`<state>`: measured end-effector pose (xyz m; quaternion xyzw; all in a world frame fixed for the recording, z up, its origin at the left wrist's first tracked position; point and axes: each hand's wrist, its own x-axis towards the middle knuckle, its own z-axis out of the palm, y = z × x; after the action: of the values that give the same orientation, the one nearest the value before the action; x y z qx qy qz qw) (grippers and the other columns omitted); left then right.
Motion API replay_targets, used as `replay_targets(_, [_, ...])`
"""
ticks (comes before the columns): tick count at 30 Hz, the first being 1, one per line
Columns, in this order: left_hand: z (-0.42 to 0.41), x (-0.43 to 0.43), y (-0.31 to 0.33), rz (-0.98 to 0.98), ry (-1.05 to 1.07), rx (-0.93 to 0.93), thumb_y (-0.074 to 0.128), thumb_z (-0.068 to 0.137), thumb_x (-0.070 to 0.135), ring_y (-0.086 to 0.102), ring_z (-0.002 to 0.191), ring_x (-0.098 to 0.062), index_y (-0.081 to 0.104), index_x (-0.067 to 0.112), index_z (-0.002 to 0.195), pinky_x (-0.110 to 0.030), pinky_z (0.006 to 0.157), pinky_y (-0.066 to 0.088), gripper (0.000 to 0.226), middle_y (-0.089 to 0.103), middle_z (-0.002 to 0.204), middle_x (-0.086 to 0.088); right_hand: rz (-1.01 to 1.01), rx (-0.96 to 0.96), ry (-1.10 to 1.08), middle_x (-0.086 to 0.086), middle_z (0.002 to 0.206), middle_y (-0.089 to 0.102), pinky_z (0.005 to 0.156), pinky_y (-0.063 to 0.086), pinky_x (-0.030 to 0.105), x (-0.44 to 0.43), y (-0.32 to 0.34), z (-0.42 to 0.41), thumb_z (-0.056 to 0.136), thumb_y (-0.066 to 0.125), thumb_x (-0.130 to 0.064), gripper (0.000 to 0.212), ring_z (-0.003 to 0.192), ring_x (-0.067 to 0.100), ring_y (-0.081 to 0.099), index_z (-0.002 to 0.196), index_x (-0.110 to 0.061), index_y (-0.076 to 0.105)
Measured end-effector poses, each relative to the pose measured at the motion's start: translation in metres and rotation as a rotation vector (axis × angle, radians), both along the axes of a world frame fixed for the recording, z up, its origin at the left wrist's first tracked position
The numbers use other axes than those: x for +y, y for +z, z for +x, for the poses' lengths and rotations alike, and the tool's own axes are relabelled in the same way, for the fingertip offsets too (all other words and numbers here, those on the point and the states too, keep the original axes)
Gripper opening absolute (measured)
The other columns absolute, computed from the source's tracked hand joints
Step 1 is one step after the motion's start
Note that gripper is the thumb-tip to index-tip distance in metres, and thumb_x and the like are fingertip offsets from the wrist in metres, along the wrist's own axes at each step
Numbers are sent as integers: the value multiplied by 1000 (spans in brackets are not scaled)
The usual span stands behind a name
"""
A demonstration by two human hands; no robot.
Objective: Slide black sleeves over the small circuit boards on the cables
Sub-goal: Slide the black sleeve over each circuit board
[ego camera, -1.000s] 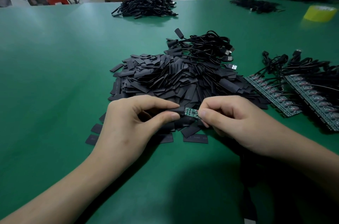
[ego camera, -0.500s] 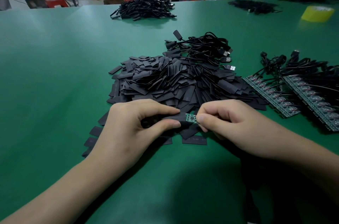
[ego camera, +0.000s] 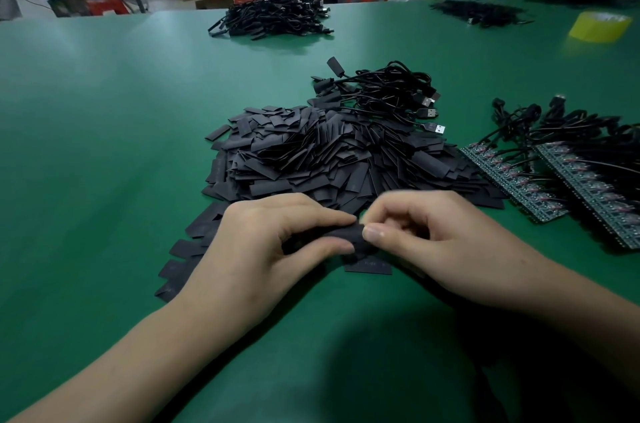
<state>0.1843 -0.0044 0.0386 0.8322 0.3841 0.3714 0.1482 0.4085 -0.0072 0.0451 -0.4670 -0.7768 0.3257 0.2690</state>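
Bench note, standing beside the station. A person works at a wide green surface. Both hands meet just in front of a loose heap of flat black sleeve pieces.

Left hand: fingers clenched in a pinch, forefinger above and thumb below, grasping one black sleeve along its length. The sleeve is held roughly level, a little off the surface, with one end toward the other hand, presumably so its mouth faces the feeding side.

Right hand: fingers curled in, thumb tip pressed against the sleeve's right end and grasping there. Cannot tell whether the pinch also takes a board or cable underneath.

Small circuit board: not visible in the hands. Judgement: it is inside the sleeve or behind the thumb, so this piece looks nearly seated.

Stock layout: rows of green circuit boards on black cables lie to the right, just beside the heap, lined edge to edge and likely placed for the right hand to draw from. A small bundle of black USB cables with sleeved ends lies behind the heap, probably the finished ones. A larger black cable pile sits near the far edge, and a yellow tape roll far right.

Risk: the sleeve looks limp and could buckle or overshoot the board.
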Motion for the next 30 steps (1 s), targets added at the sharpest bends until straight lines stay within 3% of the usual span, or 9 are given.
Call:
replay_targets(1, [0,1,0,-9,14,-19,76,83,33,66,83,4,80,23,102,-10,76,45,22,72,88,17,5,75,-18,-3,64,60,57,41,33,0,0,0,95,66,-30,3,57,10,51,93,-29,67])
replay_targets(4, [-1,4,-1,-84,55,-137,77,80,32,68,84,-1,80,26,100,-12,76,46,20,73,87,16,77,202,-36,-1,67,66,59,49,34,-2,4,2,94,70,-14,13,59,13,64,93,-26,65])
replay_targets(10, [-1,4,-4,-150,36,-237,76,81,30,70,90,-6,78,30,100,-17,80,49,18,75,92,16,351,55,-54,-8,73,68,62,52,36,-4,6,2,92,74,-16,10,67,17,66,89,-25,70])
replay_targets(17, [1,2,-6,-178,-7,-250,76,82,31,71,93,-7,79,28,101,-17,82,50,19,75,95,15,458,13,-39,-15,74,66,61,51,28,-6,4,0,92,70,-22,3,68,9,65,89,-24,71])
replay_targets(21, [1,2,-4,-157,-1,-237,76,82,31,70,93,-7,78,27,101,-17,82,49,19,75,95,16,408,83,-58,-12,73,70,62,53,32,-7,2,-2,91,76,-15,9,69,11,69,89,-22,71])
replay_targets(26, [2,1,0,-66,69,-248,78,81,25,69,90,-6,77,30,102,-14,79,47,21,72,92,15,93,309,-88,0,77,76,70,59,42,-5,4,-2,92,72,-10,8,70,16,75,94,-18,70])
replay_targets(30, [3,-2,2,5,121,-239,82,82,22,68,87,-8,78,29,100,-13,78,46,20,71,93,14,-41,365,-63,6,75,77,68,60,28,-5,5,-2,94,68,-11,6,67,21,75,89,-14,70])
